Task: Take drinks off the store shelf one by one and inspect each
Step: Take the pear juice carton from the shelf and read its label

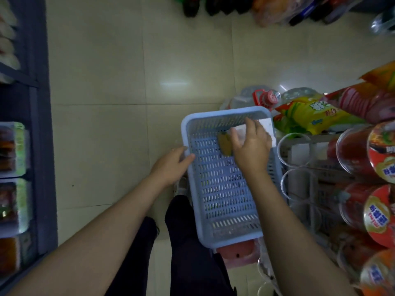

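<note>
Head view showed the right hand [251,144] pinching a small drink pack [239,133] over the basket [224,201], far end, while the left hand [171,165] gripped its left rim.

From my feed, the right hand [251,144] covers most of a small pale packet [265,127] in the blue basket [224,189], so I cannot read it or tell what it is. A yellowish item [224,144] beside the hand is blurred. The dark bottles [205,5] at the far edge are cut off at the top. The shelf goods [12,150] on the left are smeared and cropped. The noodle bowls [380,150] on the right run out of frame.
</note>
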`<state>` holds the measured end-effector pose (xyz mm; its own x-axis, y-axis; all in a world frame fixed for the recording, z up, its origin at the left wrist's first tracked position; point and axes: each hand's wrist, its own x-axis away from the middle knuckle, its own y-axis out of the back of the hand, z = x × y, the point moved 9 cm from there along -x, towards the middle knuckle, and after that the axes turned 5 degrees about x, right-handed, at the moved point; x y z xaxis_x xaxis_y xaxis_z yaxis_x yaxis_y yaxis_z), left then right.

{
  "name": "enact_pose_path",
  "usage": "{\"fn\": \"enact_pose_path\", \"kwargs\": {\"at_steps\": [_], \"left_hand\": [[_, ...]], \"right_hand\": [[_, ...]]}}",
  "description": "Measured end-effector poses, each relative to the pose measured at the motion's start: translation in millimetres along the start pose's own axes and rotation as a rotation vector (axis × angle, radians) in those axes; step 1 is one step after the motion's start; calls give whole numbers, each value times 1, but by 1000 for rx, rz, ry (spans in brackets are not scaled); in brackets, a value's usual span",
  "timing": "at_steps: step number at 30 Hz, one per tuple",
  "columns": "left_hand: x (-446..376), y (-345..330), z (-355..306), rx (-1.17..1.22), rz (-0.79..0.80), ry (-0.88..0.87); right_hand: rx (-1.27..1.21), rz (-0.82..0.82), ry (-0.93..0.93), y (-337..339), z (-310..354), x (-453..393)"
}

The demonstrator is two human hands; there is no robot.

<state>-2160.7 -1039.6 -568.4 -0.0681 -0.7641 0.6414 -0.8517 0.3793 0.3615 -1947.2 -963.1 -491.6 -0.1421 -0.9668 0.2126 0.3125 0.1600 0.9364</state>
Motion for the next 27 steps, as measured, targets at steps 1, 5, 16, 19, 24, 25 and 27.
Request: {"fn": "enact_pose_path", "kwargs": {"at_steps": [1, 5, 16, 19, 24, 25, 27], "left_hand": [[9, 26, -7, 14, -86, -30], [86, 171, -46, 76, -459, -178], [508, 615, -120, -373, -1488, -438], [601, 669, -138, -587, -1724, -380], [677, 728, -148, -815, -2034, -119], [682, 739, -149, -858, -2066, -71], [688, 763, -151, -882, -2101, 56]], "right_hand": [[-83, -1, 34, 14, 23, 7], [-176, 68, 227, 62, 168, 34], [-502, -246, 1168, 329, 683, 220], [-563, -331, 1365, 384, 764, 267], [-631, -417, 1599, 436, 873, 308], [-629, -425, 1635, 440, 894, 312], [-615, -390, 1720, 446, 935, 317]]}}
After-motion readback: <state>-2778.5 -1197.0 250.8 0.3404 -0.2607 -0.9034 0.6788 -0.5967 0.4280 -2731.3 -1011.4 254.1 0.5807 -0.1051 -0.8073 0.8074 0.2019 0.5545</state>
